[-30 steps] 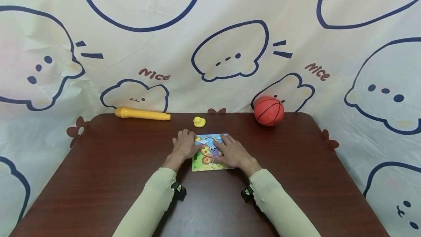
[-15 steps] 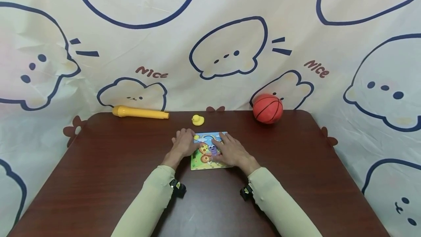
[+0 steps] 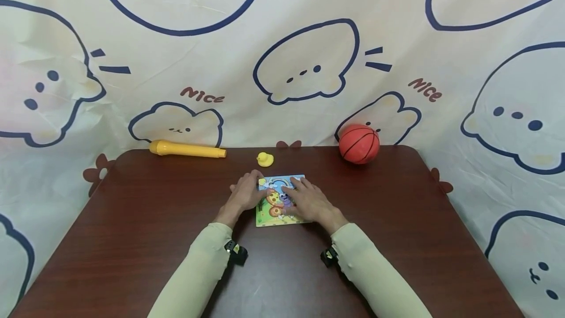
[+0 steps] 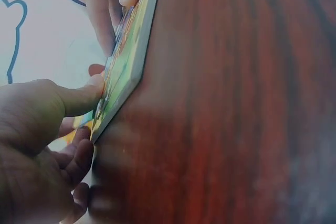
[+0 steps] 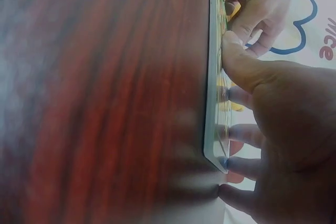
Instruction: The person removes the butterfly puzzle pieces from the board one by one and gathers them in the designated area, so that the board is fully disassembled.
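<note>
A flat square jigsaw puzzle (image 3: pixel 268 219) with a bright cartoon picture lies on the brown table. At its left edge, my left hand (image 3: pixel 245 194) holds the board, the thumb on top and the other fingers bent beside the edge, as the left wrist view shows. My right hand (image 3: pixel 312 204) spreads over the right part of the picture. In the right wrist view, the right thumb (image 5: pixel 239 61) rests on the puzzle's face while the other fingers touch its far right side. Part of the picture is hidden beneath the right hand.
Behind the puzzle stands a small yellow rubber duck (image 3: pixel 265 159). A yellow toy microphone (image 3: pixel 187 149) lies along the back edge at left, and a red toy basketball (image 3: pixel 359 144) sits at the back right. A printed cloth (image 3: pixel 238 72) hangs behind the table.
The whole head view shifts slightly upward and left. The left fingers seem to draw a little closer to the puzzle's edge; the right hand stays over the picture.
</note>
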Demonstrator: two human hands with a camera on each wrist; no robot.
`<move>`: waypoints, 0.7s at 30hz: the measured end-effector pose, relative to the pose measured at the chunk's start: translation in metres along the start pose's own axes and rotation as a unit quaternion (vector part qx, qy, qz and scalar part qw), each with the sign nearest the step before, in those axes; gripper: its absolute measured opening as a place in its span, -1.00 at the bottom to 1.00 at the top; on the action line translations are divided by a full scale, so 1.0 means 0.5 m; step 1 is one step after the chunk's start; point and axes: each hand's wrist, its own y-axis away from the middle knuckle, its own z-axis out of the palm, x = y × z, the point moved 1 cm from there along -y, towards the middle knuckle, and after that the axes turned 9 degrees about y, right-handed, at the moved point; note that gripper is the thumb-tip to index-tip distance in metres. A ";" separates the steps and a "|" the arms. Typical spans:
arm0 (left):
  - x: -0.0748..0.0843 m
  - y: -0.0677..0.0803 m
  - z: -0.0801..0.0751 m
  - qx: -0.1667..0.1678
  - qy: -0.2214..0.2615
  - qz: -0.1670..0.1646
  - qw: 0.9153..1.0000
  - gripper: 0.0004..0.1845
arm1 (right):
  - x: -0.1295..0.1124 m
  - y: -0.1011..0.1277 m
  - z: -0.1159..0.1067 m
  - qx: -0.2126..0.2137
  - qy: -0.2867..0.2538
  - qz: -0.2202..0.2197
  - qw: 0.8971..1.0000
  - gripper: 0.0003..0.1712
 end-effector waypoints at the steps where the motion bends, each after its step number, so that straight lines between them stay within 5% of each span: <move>1: -0.001 0.000 -0.001 0.002 0.002 0.003 1.000 -0.51 | 0.000 0.000 0.000 0.000 0.001 -0.001 1.000 -0.16; 12: -0.007 0.011 -0.011 0.012 0.034 0.029 0.999 -0.72 | 0.004 0.000 0.002 0.005 0.000 -0.002 1.000 -0.15; 21: -0.025 0.025 -0.038 0.025 0.068 0.034 0.997 -0.70 | 0.007 0.002 0.004 0.018 -0.016 0.000 1.000 -0.16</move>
